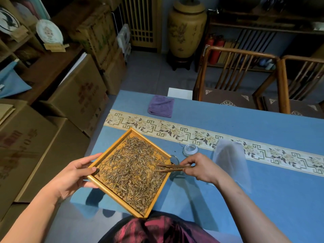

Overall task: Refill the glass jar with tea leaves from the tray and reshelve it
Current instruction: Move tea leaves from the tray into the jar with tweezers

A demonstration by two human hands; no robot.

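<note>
A square wooden tray (112, 149) covered with dry brown tea leaves (131, 169) is lifted above the near left corner of the blue table. My left hand (77, 174) grips its left corner, thumb on the rim. My right hand (201, 168) pinches wooden tongs (172, 168) whose tips reach into the leaves at the tray's right corner. The glass jar (174, 159) stands on the table mostly hidden behind that corner; only part of its rim shows. Its glass lid (190, 149) lies on the table just beyond.
A clear plastic bag (231, 162) lies right of my right hand. A folded purple cloth (161, 106) sits at the table's far edge, beyond a patterned runner (192, 135). Cardboard boxes (75, 95) crowd the left. Two wooden chairs (242, 81) stand behind the table.
</note>
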